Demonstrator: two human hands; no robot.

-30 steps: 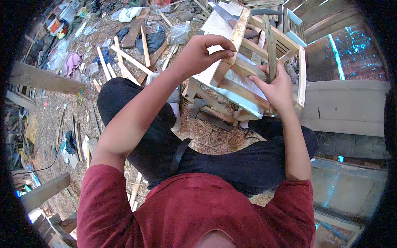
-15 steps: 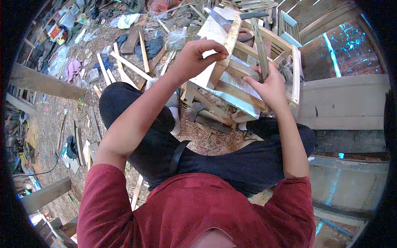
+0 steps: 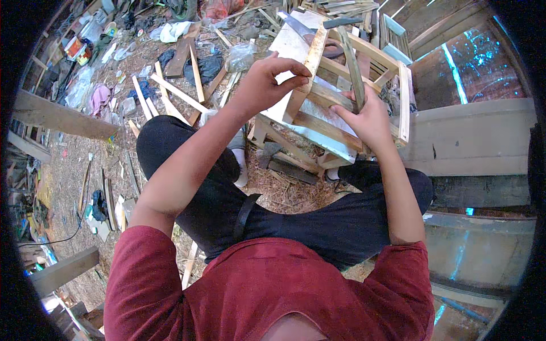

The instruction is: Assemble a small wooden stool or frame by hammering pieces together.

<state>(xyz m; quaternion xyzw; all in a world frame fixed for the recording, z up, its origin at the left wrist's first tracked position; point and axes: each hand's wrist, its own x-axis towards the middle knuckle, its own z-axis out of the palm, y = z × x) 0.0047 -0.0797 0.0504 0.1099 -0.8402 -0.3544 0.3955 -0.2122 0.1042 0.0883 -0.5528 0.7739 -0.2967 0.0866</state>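
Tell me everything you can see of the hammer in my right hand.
The hammer has a long, slim, slightly curved handle of worn, grey-brown wood, by its look, and a dark, narrow head, apparently metal, set crosswise at its far end. The right hand grips it near the lower end. The handle rises away from the hand, leaning a little left, over the wooden frame. Whether the head touches anything is unclear.
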